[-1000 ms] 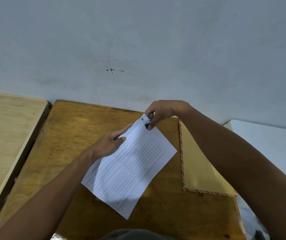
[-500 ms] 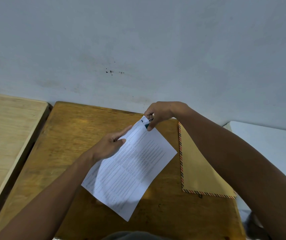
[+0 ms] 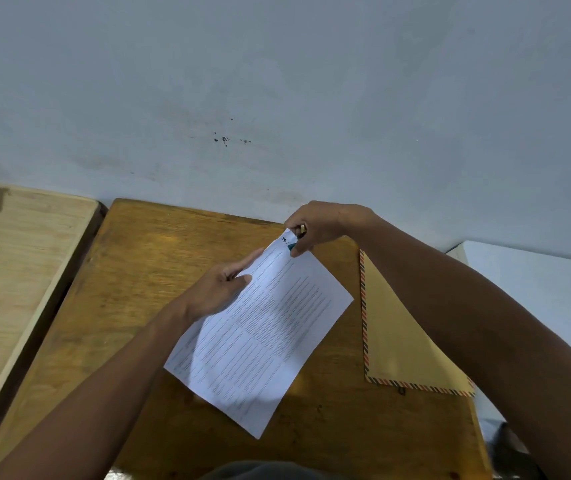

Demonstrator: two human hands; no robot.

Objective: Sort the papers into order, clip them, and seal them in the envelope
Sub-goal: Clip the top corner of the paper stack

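Observation:
A stack of white printed papers (image 3: pixel 263 334) lies tilted over the brown wooden desk (image 3: pixel 145 271), its far corner raised. My left hand (image 3: pixel 220 289) grips the stack's left edge, thumb on top. My right hand (image 3: pixel 318 226) pinches the far top corner, where a small green clip (image 3: pixel 291 247) shows between its fingers and the paper. A brown envelope (image 3: pixel 394 341) with a red-and-black striped border lies flat to the right, partly hidden under my right forearm.
A pale wooden table (image 3: pixel 17 271) stands to the left, across a narrow gap. A white surface (image 3: pixel 533 292) sits to the right. A grey-blue wall (image 3: pixel 277 98) rises directly behind the desk's far edge.
Both hands and the papers have hardly moved; my right hand's fingers have shifted slightly on the clip at the top corner.

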